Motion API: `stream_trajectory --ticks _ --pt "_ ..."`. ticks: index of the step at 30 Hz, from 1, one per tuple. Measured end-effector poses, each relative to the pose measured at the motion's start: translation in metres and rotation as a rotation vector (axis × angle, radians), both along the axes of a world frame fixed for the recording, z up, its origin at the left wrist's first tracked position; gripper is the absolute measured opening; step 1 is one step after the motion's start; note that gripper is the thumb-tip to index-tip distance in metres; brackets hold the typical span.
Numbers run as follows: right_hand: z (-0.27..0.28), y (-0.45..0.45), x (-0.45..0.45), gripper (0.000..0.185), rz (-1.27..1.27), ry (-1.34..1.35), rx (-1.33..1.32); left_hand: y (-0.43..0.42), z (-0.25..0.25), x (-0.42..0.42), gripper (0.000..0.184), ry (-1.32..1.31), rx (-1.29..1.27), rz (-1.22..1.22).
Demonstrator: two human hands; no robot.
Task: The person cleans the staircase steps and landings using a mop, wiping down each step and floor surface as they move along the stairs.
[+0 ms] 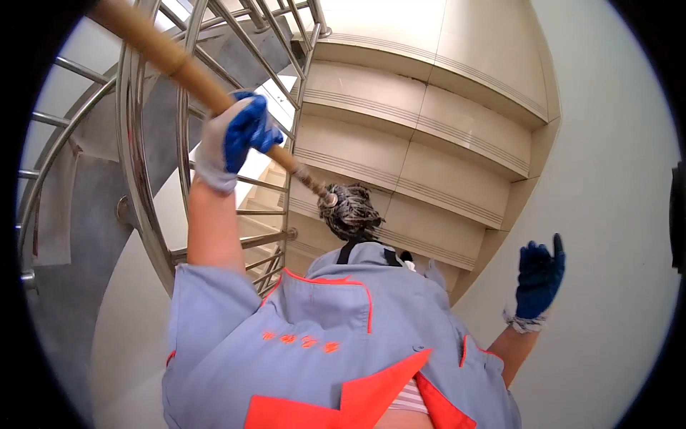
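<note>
A wooden mop handle (168, 53) slants from the upper left down to a dark, stringy mop head (351, 214) resting on the stairs. My left hand (243, 136), in a white and blue work glove, is wrapped round the handle beside the metal railing. Over on the right, my right hand (539, 279) wears a similar glove with a dark blue coating. It holds nothing; its fingers point upward, some of them partly bent, near the pale wall.
Beige tiled steps (357, 146) with grooved edges rise ahead of me. A shiny metal railing (132, 143) runs along the left, with more stairs visible through its bars. A plain wall (600, 179) bounds the right side.
</note>
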State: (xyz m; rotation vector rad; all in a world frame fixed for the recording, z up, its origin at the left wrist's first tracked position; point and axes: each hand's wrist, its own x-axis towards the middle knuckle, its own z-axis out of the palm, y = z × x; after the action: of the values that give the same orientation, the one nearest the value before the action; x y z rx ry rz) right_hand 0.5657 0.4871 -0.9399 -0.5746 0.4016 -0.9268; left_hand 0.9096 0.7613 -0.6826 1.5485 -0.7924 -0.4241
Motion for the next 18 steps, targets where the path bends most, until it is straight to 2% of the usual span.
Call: stream_trajectory --ticks 2,4,5,6,12,18 --pt "-0.021 0.007 0.014 0.042 0.018 0.094 -0.011 0.028 0.000 -0.013 0.031 -0.038 -0.063 -0.004" --pt "-0.037 0.011 0.027 0.036 0.135 0.151 0.098 0.055 -0.007 -0.027 0.030 -0.069 -0.122 -0.002" --pt "-0.038 0.013 0.033 0.035 0.193 0.176 0.110 0.063 -0.011 -0.036 0.030 -0.103 -0.147 0.052" --pt "-0.039 0.016 0.038 0.033 0.251 0.201 0.123 0.062 -0.016 -0.054 0.032 -0.111 -0.185 0.264" --pt "-0.061 0.025 0.054 0.032 0.507 0.315 0.226 0.095 -0.039 -0.088 0.031 -0.177 -0.180 0.434" --pt "-0.139 0.021 0.068 0.030 0.687 0.598 0.252 0.110 -0.026 -0.116 0.030 -0.233 -0.167 0.621"
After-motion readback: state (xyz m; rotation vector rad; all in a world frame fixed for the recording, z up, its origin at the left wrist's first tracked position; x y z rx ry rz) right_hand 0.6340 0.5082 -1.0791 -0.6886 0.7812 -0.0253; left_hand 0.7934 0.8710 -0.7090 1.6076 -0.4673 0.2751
